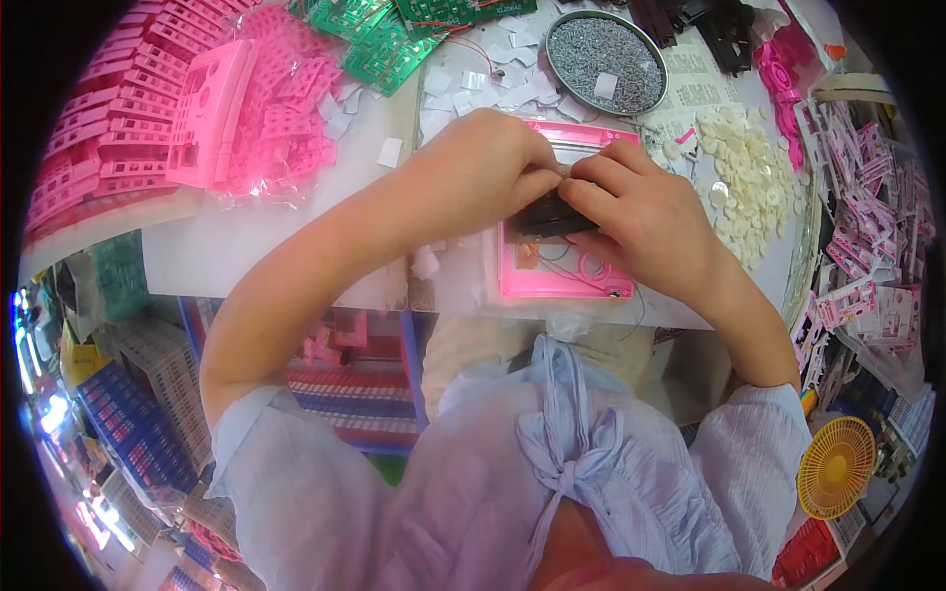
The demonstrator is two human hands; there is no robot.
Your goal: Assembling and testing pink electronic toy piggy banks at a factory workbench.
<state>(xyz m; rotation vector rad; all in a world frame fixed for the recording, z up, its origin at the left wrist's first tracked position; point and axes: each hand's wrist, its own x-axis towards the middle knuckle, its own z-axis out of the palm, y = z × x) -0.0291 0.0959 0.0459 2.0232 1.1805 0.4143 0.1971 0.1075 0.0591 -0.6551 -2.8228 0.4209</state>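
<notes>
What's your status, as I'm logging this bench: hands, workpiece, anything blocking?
Left hand and right hand at dark part, grip partly hidden. Pink casing beneath, partly covered by hands.

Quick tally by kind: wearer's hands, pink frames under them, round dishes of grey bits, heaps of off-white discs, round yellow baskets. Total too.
Hands (left hand, right hand): 2
Pink frame under the hands: 1
Round dish of grey bits: 1
Heap of off-white discs: 1
Round yellow basket: 1
Total: 6
</notes>
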